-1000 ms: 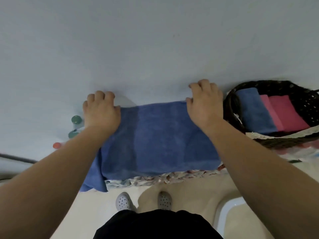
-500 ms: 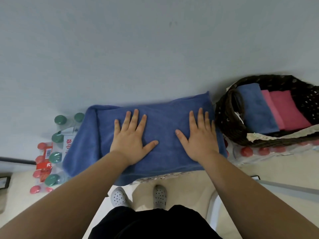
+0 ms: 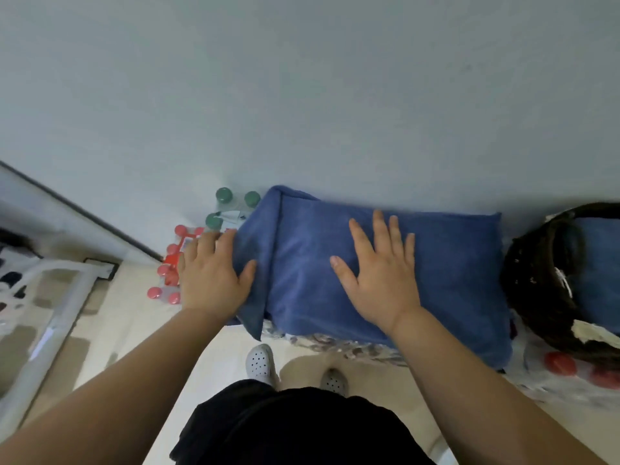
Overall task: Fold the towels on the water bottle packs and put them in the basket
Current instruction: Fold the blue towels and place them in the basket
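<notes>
A blue towel (image 3: 446, 273) lies spread over the top of the water bottle packs (image 3: 339, 345), its far edge against the pale wall (image 3: 302, 95). Its near edge reaches the packs' front edge, and its left end hangs in a loose flap over the packs' left edge.

The hands are apart, and neither is closed on anything. The right hand (image 3: 379, 276) lies flat on the left half of the towel, palm down and fingers spread. The left hand (image 3: 214, 276) is at the hanging flap with its fingers out straight and slightly blurred, and its thumb rests on the cloth.

Bottles with green caps (image 3: 224, 195) and red caps (image 3: 154, 292) stand just past the left end of the towel. A dark wicker basket (image 3: 523, 280) sits on the packs' right end, just beside the towel. It holds a folded blue towel (image 3: 597, 263). Grey perforated clogs (image 3: 258, 362) show on the floor in front of the packs.
</notes>
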`<state>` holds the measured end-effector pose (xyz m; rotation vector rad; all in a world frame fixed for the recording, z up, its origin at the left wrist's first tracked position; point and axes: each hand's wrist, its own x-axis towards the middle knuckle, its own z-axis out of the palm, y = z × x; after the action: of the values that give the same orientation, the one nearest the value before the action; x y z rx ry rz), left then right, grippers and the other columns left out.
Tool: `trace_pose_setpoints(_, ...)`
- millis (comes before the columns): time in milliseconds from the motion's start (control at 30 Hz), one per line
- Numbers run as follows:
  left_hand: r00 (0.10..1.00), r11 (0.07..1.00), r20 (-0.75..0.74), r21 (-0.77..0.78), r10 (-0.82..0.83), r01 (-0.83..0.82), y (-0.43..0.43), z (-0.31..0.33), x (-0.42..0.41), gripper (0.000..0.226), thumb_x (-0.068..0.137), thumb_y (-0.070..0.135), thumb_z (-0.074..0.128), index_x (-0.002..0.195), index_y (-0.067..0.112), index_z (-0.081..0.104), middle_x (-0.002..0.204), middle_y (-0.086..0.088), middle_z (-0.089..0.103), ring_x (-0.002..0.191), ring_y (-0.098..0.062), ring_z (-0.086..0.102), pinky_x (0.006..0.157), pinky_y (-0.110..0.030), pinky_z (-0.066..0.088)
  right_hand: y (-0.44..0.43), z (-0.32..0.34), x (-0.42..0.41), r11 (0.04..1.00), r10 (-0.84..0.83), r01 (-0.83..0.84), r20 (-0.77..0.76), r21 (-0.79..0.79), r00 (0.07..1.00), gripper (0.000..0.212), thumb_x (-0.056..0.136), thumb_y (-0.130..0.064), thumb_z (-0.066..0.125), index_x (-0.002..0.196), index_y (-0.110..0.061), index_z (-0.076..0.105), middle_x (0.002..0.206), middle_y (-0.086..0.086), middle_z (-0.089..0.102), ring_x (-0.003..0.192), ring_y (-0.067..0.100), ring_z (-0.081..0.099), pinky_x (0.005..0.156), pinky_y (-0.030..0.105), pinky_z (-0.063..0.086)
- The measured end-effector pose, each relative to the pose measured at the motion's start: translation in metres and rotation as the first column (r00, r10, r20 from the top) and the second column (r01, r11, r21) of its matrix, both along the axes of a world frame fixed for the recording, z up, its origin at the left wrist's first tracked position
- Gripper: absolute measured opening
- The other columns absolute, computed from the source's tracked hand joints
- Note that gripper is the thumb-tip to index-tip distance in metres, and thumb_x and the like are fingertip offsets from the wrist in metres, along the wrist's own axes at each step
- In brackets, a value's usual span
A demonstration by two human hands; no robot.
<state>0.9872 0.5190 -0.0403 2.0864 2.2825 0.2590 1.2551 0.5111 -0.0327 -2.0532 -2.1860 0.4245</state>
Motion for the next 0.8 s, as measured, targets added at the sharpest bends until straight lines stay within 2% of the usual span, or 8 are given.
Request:
trace_pose_setpoints(167,0.978,0.966,0.036,-0.167,0.206,-0.197,-0.004,0.012,-0.031,0.037,0.079,0.044,0.07,0.106,0.018,0.07,0.11,-0.009,0.063,0.106,-0.034,0.055,0.09,-0.041,0.046,0.018,-0.006,-0.063,0.971,0.223,-0.221,0.021,-0.089,0.975,0.072,0.095,-0.069,0.018,0.157,-0.032,0.012,0.166,0.006,-0.014,0.151,0.033,-0.016,0.119,0.061,-0.007)
trace_pose_setpoints(267,0.95,0.946,0.162,-0.234,0.266,-0.225,0.0,0.014,-0.037,0.017,0.083,0.03,0.066,0.085,0.016,0.075,0.09,-0.004,0.068,0.087,-0.027,0.063,0.069,-0.031,0.045,0.025,-0.01,-0.095,0.947,0.298,-0.29,0.042,-0.137,0.954,0.072,0.096,-0.069,0.019,0.158,-0.035,0.007,0.166,0.003,-0.015,0.151,0.032,-0.017,0.119,0.061,-0.005)
trace_pose_setpoints(367,0.89,0.934,0.324,-0.268,0.319,-0.237,0.006,0.013,-0.035,0.012,0.082,0.02,0.062,0.077,0.012,0.069,0.074,-0.005,0.067,0.072,-0.026,0.063,0.064,-0.03,0.047,0.025,-0.018,-0.103,0.949,0.277,-0.265,0.051,-0.174,0.959,0.072,0.096,-0.069,0.018,0.158,-0.036,0.002,0.166,0.004,-0.011,0.152,0.032,-0.015,0.119,0.061,-0.005)
trace_pose_setpoints(500,0.719,0.932,0.593,-0.233,0.362,-0.278,0.022,0.016,-0.051,0.011,0.079,0.017,0.062,0.071,0.011,0.057,0.061,0.0,0.057,0.056,-0.015,0.049,0.055,-0.031,0.043,0.023,-0.03,-0.103,0.967,0.24,-0.228,0.107,-0.118,0.965,0.078,0.088,-0.073,0.004,0.157,-0.036,-0.005,0.167,0.005,-0.004,0.153,0.026,-0.012,0.121,0.055,-0.008)
trace_pose_setpoints(633,0.222,0.911,0.897,-0.327,0.383,-0.25,0.055,0.02,-0.075,0.021,0.08,0.009,0.059,0.063,0.014,0.047,0.055,0.0,0.043,0.051,-0.016,0.039,0.048,-0.028,0.039,0.022,-0.032,-0.101,0.977,0.202,-0.199,0.029,-0.079,0.979,0.08,0.089,-0.075,0.004,0.158,-0.034,0.0,0.167,0.0,-0.001,0.153,0.017,-0.008,0.123,0.048,-0.007)
trace_pose_setpoints(667,0.176,0.911,0.908,-0.334,0.38,-0.242,0.066,0.021,-0.084,0.023,0.076,0.012,0.059,0.059,0.018,0.046,0.054,0.0,0.042,0.052,-0.018,0.037,0.05,-0.029,0.036,0.022,-0.031,-0.101,0.977,0.2,-0.198,0.012,-0.072,0.98,0.079,0.091,-0.073,0.007,0.158,-0.033,0.004,0.167,0.0,0.0,0.153,0.016,-0.007,0.123,0.047,-0.006)
trace_pose_setpoints(733,0.189,0.926,0.916,-0.314,0.354,-0.211,0.088,0.025,-0.099,0.019,0.067,0.02,0.059,0.056,0.02,0.044,0.054,-0.003,0.041,0.057,-0.02,0.037,0.057,-0.035,0.033,0.021,-0.03,-0.099,0.978,0.194,-0.193,0.005,-0.082,0.981,0.076,0.093,-0.07,0.016,0.159,-0.032,0.007,0.167,-0.001,0.0,0.153,0.015,-0.007,0.123,0.045,-0.005)
trace_pose_setpoints(800,0.192,0.951,0.935,-0.275,0.299,-0.139,0.109,0.029,-0.111,0.016,0.067,0.017,0.058,0.059,0.018,0.045,0.061,-0.015,0.051,0.062,-0.02,0.053,0.06,-0.038,0.034,0.02,-0.029,-0.098,0.979,0.188,-0.186,0.017,-0.084,0.982,0.075,0.094,-0.071,0.018,0.158,-0.034,0.007,0.167,-0.002,0.001,0.154,0.014,-0.004,0.124,0.047,-0.001)
